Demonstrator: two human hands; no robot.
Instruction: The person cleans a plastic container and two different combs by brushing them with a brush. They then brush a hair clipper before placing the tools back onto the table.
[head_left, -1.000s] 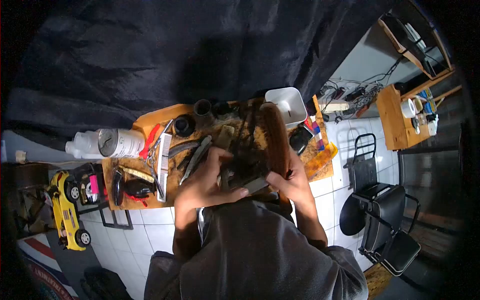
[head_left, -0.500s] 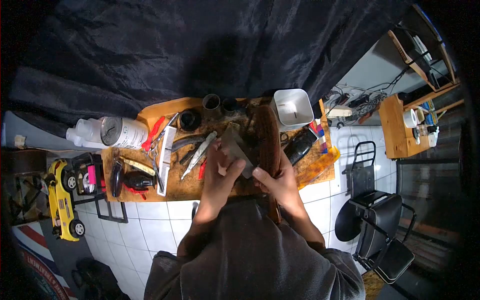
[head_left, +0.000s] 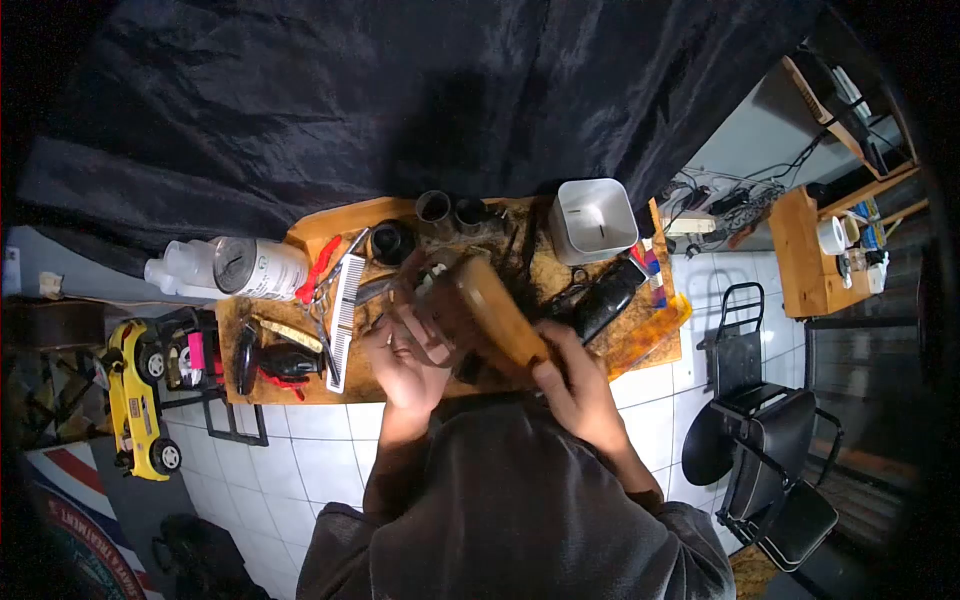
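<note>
One wooden brush (head_left: 502, 312) slants above the table (head_left: 358, 380), one end clasped in the right hand (head_left: 578, 388); the left hand (head_left: 408, 376) grips a blurred piece (head_left: 425, 330) close beside it, too smeared to name, while a white comb (head_left: 345, 322) lies to the left and a black clipper (head_left: 610, 300) to the right

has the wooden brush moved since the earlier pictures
Yes. The far end of the wooden brush was beside the white container; it has swung left, away from it and toward the person, leaving the brush slanted.
</note>
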